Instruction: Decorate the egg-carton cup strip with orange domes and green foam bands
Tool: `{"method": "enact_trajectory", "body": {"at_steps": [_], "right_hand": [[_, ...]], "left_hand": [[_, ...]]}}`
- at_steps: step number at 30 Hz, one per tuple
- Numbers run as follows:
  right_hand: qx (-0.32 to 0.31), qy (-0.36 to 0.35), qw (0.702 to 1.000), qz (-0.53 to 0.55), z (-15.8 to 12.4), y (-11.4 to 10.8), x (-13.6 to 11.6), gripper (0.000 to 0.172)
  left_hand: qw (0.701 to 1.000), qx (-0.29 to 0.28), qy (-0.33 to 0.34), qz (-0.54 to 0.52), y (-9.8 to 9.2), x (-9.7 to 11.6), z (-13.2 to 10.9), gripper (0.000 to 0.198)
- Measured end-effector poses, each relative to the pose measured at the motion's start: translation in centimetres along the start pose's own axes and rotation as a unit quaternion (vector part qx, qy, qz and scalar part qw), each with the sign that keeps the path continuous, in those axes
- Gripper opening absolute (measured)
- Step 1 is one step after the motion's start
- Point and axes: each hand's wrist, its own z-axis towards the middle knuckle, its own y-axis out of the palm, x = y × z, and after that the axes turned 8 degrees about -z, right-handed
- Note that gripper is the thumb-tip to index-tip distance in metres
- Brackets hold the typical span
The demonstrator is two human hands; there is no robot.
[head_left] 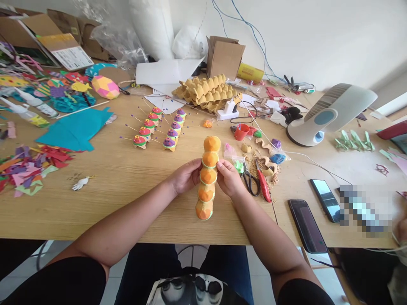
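orange egg-carton caterpillar [207, 178] lies lengthwise on the table [121, 178]; my left hand [185, 176] and right hand [229, 178] pinch its middle cups from both sides, steadying it.

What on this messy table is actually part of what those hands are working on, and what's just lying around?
In use: left hand and right hand grip the orange egg-carton caterpillar.

Lying about: scissors, two phones, fan, finished caterpillars, teal paper, egg cartons.

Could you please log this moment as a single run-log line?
left hand: grips orange egg-carton strip | right hand: grips strip's other side | strip: lengthwise over table | scissors: right of right hand
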Motion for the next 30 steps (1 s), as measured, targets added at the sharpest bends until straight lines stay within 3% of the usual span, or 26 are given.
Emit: {"method": "enact_trajectory", "body": {"at_steps": [10, 30], "right_hand": [[-0.041, 0.011, 0.999, -0.003, 0.23, -0.30, 0.11, 0.033], [-0.029, 0.031, 0.999, 0.010, 0.54, -0.31, -0.38, 0.031]], "left_hand": [[0.998, 0.041, 0.017, 0.040, 0.13, -0.09, 0.25, 0.027], [0.997, 0.061, 0.009, 0.041, 0.22, -0.11, 0.46, 0.022]]}}
